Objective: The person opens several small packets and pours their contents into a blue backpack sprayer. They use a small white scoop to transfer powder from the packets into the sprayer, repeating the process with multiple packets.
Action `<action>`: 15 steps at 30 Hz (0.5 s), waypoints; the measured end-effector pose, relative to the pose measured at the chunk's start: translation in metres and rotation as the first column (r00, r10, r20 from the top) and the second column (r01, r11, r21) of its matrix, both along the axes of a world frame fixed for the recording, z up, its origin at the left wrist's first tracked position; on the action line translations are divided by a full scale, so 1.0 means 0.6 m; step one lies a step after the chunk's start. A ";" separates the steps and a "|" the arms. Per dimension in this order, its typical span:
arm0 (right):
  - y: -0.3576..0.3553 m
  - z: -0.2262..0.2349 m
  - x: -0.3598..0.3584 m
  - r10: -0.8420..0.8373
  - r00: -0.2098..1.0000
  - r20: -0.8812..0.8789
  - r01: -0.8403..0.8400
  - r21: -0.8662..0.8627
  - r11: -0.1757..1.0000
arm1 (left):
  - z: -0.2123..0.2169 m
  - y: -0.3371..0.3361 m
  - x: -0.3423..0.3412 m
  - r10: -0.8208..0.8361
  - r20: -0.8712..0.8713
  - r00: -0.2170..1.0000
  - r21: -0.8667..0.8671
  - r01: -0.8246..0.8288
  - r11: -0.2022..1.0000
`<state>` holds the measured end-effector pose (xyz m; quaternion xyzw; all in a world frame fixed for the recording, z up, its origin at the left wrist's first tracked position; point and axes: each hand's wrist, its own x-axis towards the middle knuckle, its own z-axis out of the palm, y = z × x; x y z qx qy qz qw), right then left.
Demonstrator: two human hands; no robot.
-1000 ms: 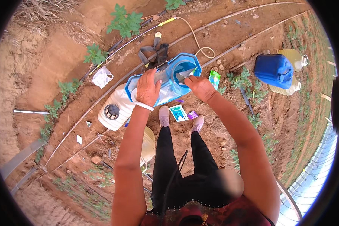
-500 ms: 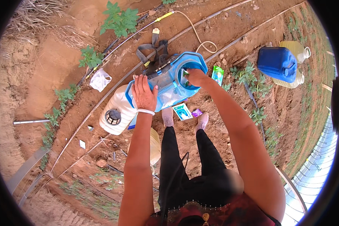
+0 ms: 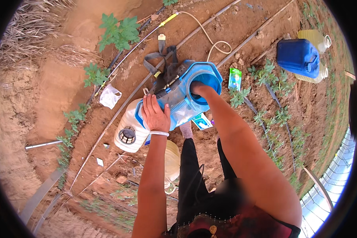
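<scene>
A knapsack sprayer lies tilted on the soil in front of me, with a whitish tank [image 3: 136, 144] at the left and a blue base [image 3: 179, 108] at the right. My left hand [image 3: 155, 116] rests flat on the blue part beside the tank, fingers stretched out. Into the round hollow of the base reaches my right hand [image 3: 199, 89], sunk past the rim. Its fingers are hidden, so what they hold does not show. A dark round strainer [image 3: 127, 135] sits in the tank's opening. Black straps [image 3: 162, 59] trail from the sprayer's far side.
A green packet [image 3: 235, 79] lies right of the base, a blue-and-white packet [image 3: 202, 121] below it. Farther right stand a blue jerrycan [image 3: 292, 57] and yellowish jugs [image 3: 311, 37]. A spray lance [image 3: 168, 20], hose, pipes, plants and a white plastic bag [image 3: 110, 96] surround the sprayer.
My right hand has gone deeper into the base's hollow; the small green-and-white thing seen by its fingers is out of sight. My left hand stays flat on the sprayer. The view has shifted slightly.
</scene>
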<state>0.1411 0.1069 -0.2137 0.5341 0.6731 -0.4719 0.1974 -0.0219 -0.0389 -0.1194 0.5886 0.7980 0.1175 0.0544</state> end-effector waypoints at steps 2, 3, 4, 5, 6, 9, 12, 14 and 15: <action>0.011 -0.023 -0.008 0.007 1.000 -0.012 -0.005 0.147 0.989 | 0.000 -0.001 0.000 -0.006 -0.001 1.000 -0.007 0.006 1.000; 0.016 -0.038 -0.005 -0.011 1.000 -0.016 0.015 0.232 0.973 | -0.002 0.002 0.002 -0.017 0.004 1.000 0.003 0.017 1.000; 0.023 -0.056 -0.008 -0.034 0.999 -0.032 0.042 0.314 0.948 | -0.004 0.004 0.004 -0.027 0.010 1.000 0.013 0.027 1.000; 0.031 -0.074 -0.008 -0.060 0.997 -0.044 0.072 0.390 0.918 | -0.004 0.004 0.006 -0.033 0.018 0.999 0.001 0.033 0.999; 0.040 -0.092 -0.004 -0.080 0.995 -0.058 0.098 0.463 0.881 | -0.004 0.003 0.007 -0.035 0.014 0.999 0.007 0.035 0.999; 0.046 -0.127 -0.018 -0.125 0.983 -0.131 0.180 0.619 0.764 | -0.001 0.004 0.006 -0.039 -0.006 0.999 0.018 0.039 0.999; 0.035 -0.115 -0.035 -0.116 0.963 -0.241 0.249 0.650 0.718 | 0.003 -0.009 -0.001 -0.023 -0.031 0.999 0.008 0.023 1.000; 0.033 -0.082 -0.009 -0.103 0.957 -0.269 0.264 0.673 0.691 | 0.004 -0.001 0.008 -0.044 -0.007 0.999 0.011 0.044 0.999; 0.033 -0.058 -0.005 -0.075 0.960 -0.272 0.248 0.691 0.679 | 0.002 -0.001 0.009 -0.039 -0.008 0.999 0.006 0.039 0.999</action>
